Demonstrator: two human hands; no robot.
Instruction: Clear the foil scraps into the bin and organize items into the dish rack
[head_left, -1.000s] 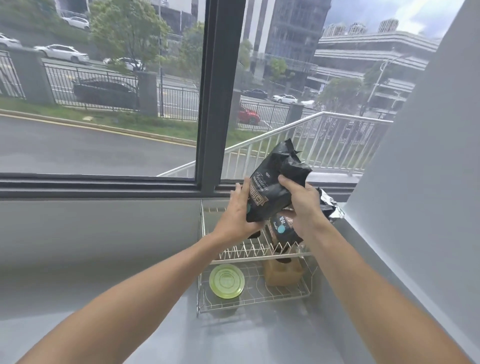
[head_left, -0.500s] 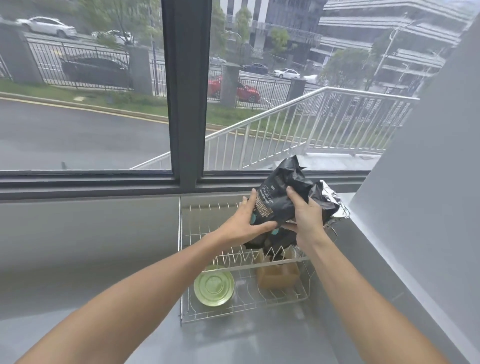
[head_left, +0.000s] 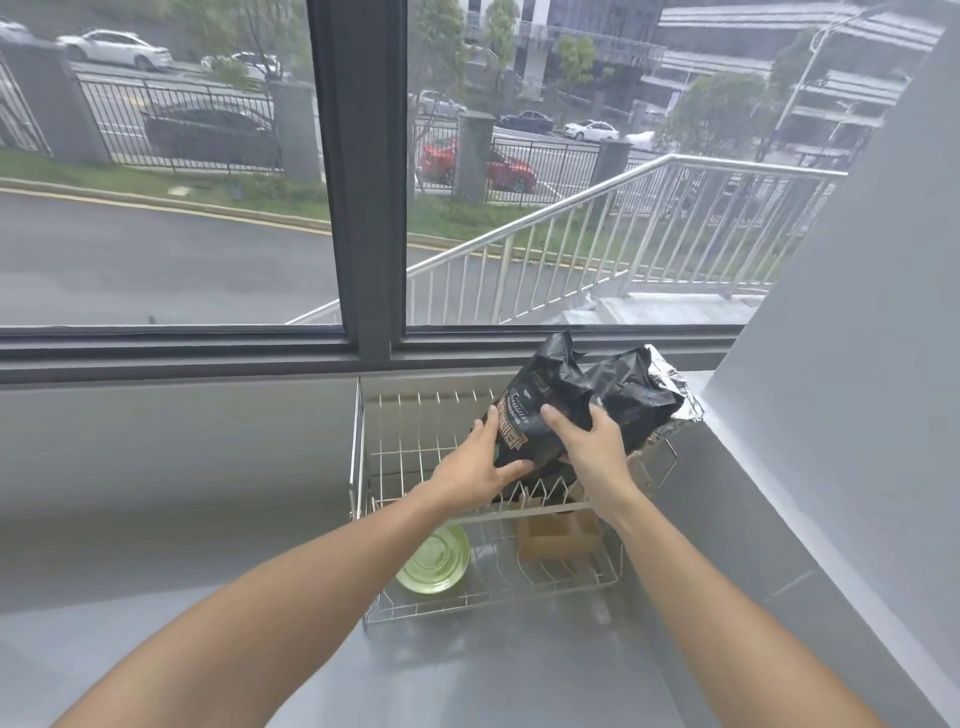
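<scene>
A two-tier wire dish rack (head_left: 358, 447) stands against the window wall. Both my hands hold a black crinkled snack bag (head_left: 550, 400) over the rack's upper tier. My left hand (head_left: 480, 465) grips its lower left corner and my right hand (head_left: 592, 441) clasps its middle. Behind it a second black bag (head_left: 636, 389) with a silver foil lining (head_left: 675, 387) leans at the rack's right end. On the lower tier lie a green round lid (head_left: 436, 564) and a brown cardboard box (head_left: 558, 535).
The rack sits on a grey counter (head_left: 467, 670) in a corner. A slanted grey wall (head_left: 852, 364) closes the right side. A window frame (head_left: 358, 171) and sill run along the back. No bin is in view.
Both hands have lowered the black bag toward the rack's upper tier, beside the foil-lined bag. The view has tilted down and closer to the rack.
</scene>
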